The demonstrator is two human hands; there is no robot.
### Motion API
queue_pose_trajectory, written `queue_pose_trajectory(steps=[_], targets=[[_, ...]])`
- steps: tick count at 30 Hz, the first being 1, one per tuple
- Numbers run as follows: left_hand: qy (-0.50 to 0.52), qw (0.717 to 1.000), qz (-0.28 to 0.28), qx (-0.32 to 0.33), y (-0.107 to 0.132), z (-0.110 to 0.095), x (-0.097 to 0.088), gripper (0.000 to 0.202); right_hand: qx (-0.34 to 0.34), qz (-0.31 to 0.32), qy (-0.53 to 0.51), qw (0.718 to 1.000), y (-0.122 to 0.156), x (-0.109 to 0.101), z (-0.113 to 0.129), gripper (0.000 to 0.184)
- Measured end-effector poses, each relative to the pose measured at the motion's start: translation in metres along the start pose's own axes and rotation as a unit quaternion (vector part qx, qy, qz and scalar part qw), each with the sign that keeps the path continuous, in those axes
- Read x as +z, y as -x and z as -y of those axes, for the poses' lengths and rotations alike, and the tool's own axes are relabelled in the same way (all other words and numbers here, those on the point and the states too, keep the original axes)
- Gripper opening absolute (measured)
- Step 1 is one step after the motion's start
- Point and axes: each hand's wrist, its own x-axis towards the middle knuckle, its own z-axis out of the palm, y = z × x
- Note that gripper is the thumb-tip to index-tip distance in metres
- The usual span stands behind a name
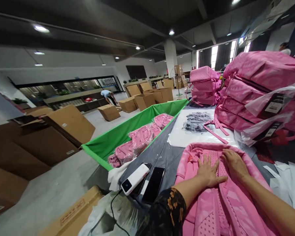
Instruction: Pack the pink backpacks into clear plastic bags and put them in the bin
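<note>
A pink backpack (236, 209) lies on the table in front of me, its perforated back panel and shoulder straps facing up. My left hand (208, 172) rests flat on the back panel with fingers spread. At the upper part of the backpack, my right hand (236, 165) has its fingers bent and closed on the fabric near a strap top; the fingertips are partly hidden. Just beyond the backpack is a clear plastic bag (179, 131) with black printing, lying on the table.
Stacked pink backpacks (267, 78) with tags stand at the right, a smaller stack (204, 85) behind. A green-sided bin (98, 150) holds bagged pink backpacks. A white power bank (135, 178) and a phone (153, 185) lie left. Cardboard boxes (68, 124) and a person (108, 95) are farther off.
</note>
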Motion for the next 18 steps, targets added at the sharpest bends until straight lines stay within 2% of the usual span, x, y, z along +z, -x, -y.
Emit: queue_pose_trajectory(steps=[2, 6, 9, 11, 14, 16, 18], targets=[[0.007, 1.0, -0.022, 0.011, 0.005, 0.002, -0.004, 0.089, -0.009, 0.002, 0.038, 0.999, -0.008, -0.017, -0.014, 0.037], [0.018, 0.997, -0.062, 0.039, 0.021, 0.003, -0.004, 0.078, 0.064, 0.151, 0.06, 0.985, -0.037, -0.04, -0.052, 0.034], [0.017, 0.991, -0.089, 0.094, 0.027, 0.003, -0.002, 0.071, 0.059, 0.199, 0.051, 0.977, -0.06, -0.034, -0.072, 0.022], [0.01, 0.989, -0.078, 0.123, 0.023, 0.004, -0.001, 0.069, 0.055, 0.21, 0.054, 0.975, -0.07, -0.025, -0.081, 0.023], [0.013, 0.992, -0.031, 0.119, 0.013, 0.005, -0.004, 0.07, 0.041, 0.2, 0.064, 0.977, -0.071, -0.017, -0.088, 0.024], [0.015, 0.994, -0.019, 0.109, 0.007, 0.005, -0.004, 0.072, -0.001, 0.156, 0.079, 0.985, -0.065, -0.015, -0.083, 0.02], [0.011, 0.994, -0.031, 0.109, 0.005, 0.006, -0.001, 0.072, -0.062, 0.089, 0.099, 0.989, -0.056, -0.009, -0.065, 0.021]])
